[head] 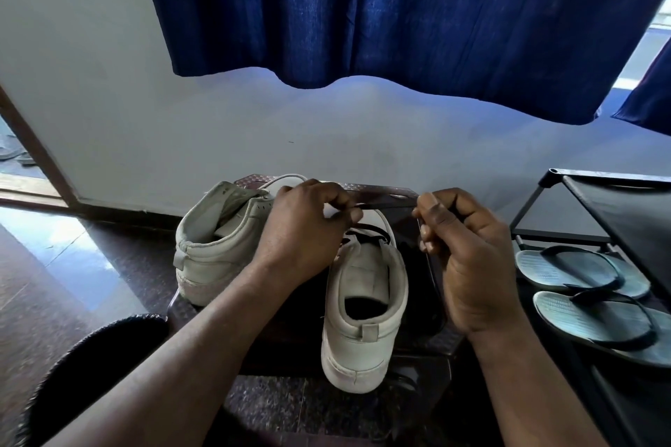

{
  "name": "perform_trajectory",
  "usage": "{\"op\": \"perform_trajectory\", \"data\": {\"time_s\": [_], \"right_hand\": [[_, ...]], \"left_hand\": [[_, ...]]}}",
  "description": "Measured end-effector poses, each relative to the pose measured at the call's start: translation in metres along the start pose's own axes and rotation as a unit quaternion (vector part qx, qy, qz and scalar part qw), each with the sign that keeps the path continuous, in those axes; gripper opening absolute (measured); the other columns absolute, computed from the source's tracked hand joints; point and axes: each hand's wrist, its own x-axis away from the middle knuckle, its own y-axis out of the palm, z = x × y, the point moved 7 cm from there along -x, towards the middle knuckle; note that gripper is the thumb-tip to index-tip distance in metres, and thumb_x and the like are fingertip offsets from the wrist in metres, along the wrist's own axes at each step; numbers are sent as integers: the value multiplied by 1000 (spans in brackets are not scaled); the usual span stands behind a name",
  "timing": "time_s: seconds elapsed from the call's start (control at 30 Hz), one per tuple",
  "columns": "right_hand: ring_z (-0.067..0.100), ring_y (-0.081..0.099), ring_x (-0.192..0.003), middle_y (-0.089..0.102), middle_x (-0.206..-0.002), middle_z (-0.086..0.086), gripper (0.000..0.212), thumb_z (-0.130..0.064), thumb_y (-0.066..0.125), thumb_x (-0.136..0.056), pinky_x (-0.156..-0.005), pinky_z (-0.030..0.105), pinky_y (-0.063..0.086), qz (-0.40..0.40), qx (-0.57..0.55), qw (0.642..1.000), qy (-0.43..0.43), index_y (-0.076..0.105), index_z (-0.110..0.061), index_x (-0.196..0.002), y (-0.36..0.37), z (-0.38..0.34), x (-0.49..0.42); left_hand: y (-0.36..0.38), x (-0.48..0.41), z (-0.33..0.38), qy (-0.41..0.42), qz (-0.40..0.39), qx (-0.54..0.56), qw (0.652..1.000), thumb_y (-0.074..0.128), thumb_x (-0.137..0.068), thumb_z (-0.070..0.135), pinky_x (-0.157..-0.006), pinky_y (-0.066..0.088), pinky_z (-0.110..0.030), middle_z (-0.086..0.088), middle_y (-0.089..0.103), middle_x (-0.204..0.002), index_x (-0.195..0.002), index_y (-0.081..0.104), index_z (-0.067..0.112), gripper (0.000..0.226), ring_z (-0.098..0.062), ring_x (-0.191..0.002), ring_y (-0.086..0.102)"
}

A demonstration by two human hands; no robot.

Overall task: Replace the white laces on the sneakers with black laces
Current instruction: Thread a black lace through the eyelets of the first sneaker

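Two white sneakers (363, 305) stand on a dark stool (428, 337) | left hand (301, 229) pinches a black lace (385, 206), right hand (468, 258) pinches its other end, lace stretched between them | black lace already threaded in right sneaker | sandals (581, 287) at right

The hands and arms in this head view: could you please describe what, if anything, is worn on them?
Both arms are bare, with no sleeves in view. The left hand and right hand wear no gloves, and no rings, watch or bracelet show.
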Motion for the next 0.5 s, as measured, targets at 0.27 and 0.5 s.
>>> {"op": "perform_trajectory", "data": {"time_s": [0.27,0.5], "right_hand": [[14,39,-57,53,-63,1,26,-19,64,-92,-60,32,32,14,-167,986,16,60,-18,-66,1,0,-1],[15,45,-65,53,-67,-1,24,-22,66,-91,-63,28,37,26,-230,972,50,56,-19,-69,-1,8,-4]], "left_hand": [[8,3,-11,-55,-13,-22,998,78,-85,35,-57,34,-4,26,62,-61,-61,67,35,27,9,-69,58],[7,6,-10,-62,7,-25,998,77,-85,35,-61,39,-17,20,66,-66,-64,67,35,24,-2,-73,63]]}}
